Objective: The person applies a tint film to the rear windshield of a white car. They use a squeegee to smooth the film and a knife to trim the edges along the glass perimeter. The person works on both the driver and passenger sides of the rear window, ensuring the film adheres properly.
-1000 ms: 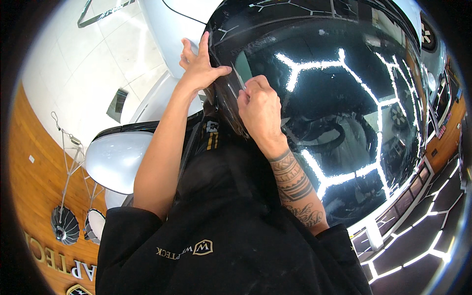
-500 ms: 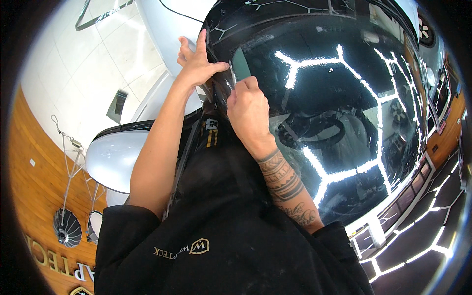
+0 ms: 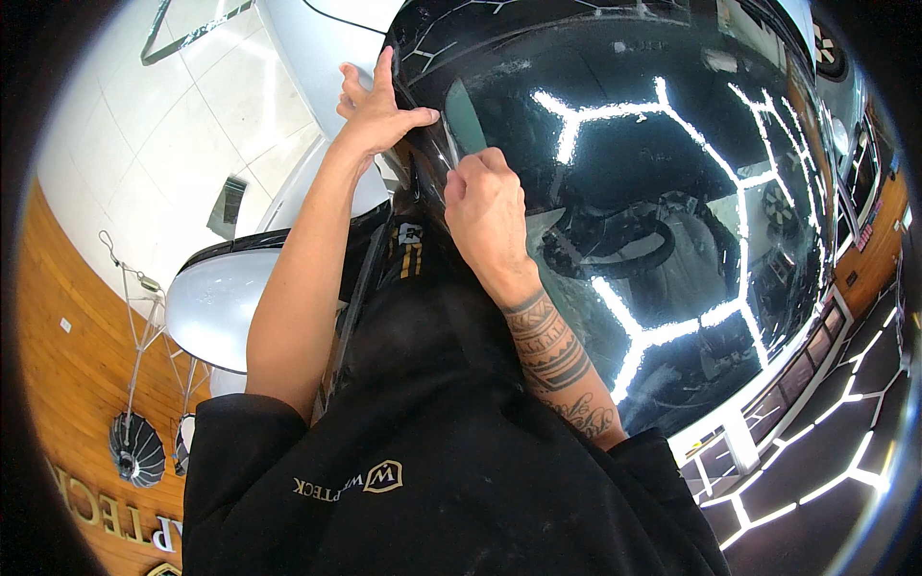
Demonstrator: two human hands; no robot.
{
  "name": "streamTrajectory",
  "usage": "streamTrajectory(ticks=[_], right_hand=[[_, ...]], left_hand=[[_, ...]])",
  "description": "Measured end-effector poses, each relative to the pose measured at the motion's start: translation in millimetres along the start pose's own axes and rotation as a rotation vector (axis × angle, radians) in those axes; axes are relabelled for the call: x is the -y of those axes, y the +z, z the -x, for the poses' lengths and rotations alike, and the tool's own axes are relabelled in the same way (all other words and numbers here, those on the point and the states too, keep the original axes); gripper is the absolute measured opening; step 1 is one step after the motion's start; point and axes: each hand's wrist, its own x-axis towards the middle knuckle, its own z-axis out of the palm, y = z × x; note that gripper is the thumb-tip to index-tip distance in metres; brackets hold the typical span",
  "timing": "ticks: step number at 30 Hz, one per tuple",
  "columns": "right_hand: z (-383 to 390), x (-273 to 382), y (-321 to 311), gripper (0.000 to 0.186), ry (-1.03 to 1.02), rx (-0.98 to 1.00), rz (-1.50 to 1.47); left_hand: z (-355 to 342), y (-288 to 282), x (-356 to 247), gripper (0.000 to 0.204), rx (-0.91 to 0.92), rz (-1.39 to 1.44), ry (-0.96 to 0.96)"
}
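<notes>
Film [image 3: 446, 147]: one glossy, see-through strip. Location: along the near-left edge of the windshield [image 3: 615, 173], between the hands; its full outline cannot be told against the dark glass.

Handling, as judged: light, thin, limp rather than stiff; slick to the touch; likely to crease or stretch under a hard pull. Best hold: the loose edge, pinched flat between thumb and the side of a finger, with a second point of support further along the strip.

Left hand [image 3: 376, 120]: spread, fingers apart, index pointing along the windshield's border, thumb reaching across to the film's upper part. Whether the thumb presses or only rests cannot be told.

Right hand [image 3: 485, 206]: fingers curled tight, apparently closed on the film's edge; fingertips hidden. Hands apart from each other, the right nearer the body.

Teal patch [image 3: 466, 117]: narrow, pointed, just beyond the right hand, over the glass; a separate piece or a reflection, cannot tell.

Mirror [image 3: 223, 312]: pale silver shell, left of the left forearm, untouched.

Windshield: hard, curved, smooth; bright honeycomb reflections; steering wheel [image 3: 615, 254] visible through it.
</notes>
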Motion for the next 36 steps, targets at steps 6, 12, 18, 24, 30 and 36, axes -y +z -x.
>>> streamTrajectory(ticks=[6, 12, 18, 24, 30, 36], right_hand=[[10, -3, -6, 0.008, 0.009, -0.018, -0.027], [17, -6, -16, 0.011, 0.032, 0.011, -0.011], [23, -9, -31, 0.012, 0.031, 0.112, 0.101], [25, -12, -41, 0.015, 0.024, 0.148, 0.148], [29, -19, -49, 0.016, 0.011, 0.151, 0.130], [38, -26, -57, 0.020, -0.023, 0.159, 0.183]], left_hand=[[-1, 1, 3, 0.115, -0.026, -0.011, 0.018], [-3, 2, 4, 0.113, -0.036, -0.107, -0.006], [-1, 1, 1, 0.114, -0.024, -0.123, -0.016], [-1, 2, 4, 0.114, -0.047, -0.135, 0.005], [0, -1, 2, 0.117, -0.015, -0.026, 0.017], [-3, 1, 5, 0.115, -0.030, -0.050, 0.019]])
